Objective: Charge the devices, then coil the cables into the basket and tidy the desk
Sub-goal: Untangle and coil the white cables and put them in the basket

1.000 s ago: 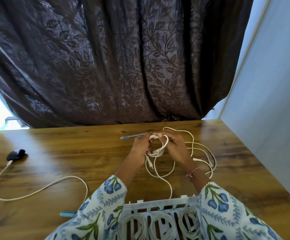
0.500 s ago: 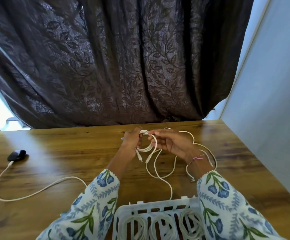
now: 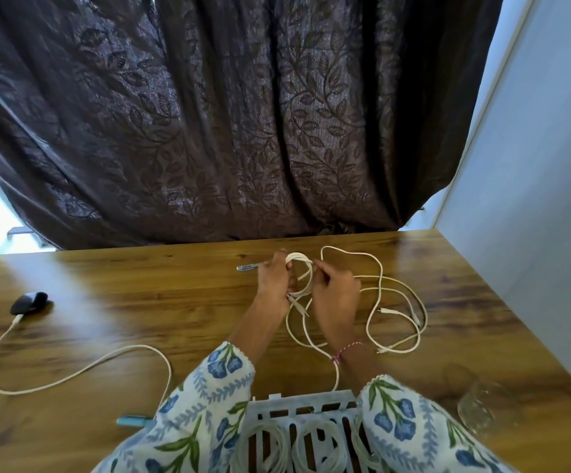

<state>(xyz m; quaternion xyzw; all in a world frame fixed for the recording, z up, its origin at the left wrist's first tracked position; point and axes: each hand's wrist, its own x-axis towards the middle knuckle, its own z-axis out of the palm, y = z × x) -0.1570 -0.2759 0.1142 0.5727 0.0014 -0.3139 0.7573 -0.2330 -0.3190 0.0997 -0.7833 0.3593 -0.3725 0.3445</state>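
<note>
My left hand (image 3: 273, 281) grips a small coil of white cable (image 3: 299, 264) held above the wooden desk (image 3: 140, 302). My right hand (image 3: 337, 298) pinches the same cable beside the coil; the loose tail runs down toward the white basket (image 3: 306, 402) at the near edge. Coiled white cables (image 3: 314, 445) lie in that basket. More loose white cables (image 3: 396, 302) sprawl on the desk to the right. At the left, a black device (image 3: 28, 303) has another white cable (image 3: 72, 373) plugged into it.
A pen (image 3: 248, 267) lies behind my left hand. A teal object (image 3: 132, 420) peeks out by my left sleeve. A clear glass (image 3: 478, 409) stands near the right front. A dark curtain (image 3: 209, 114) hangs behind the desk, a pale wall (image 3: 533, 165) borders the right.
My right hand has swung back over the coil, laying another turn of cable on it. My left hand has kept hold of the coil. The glass has come into view.
</note>
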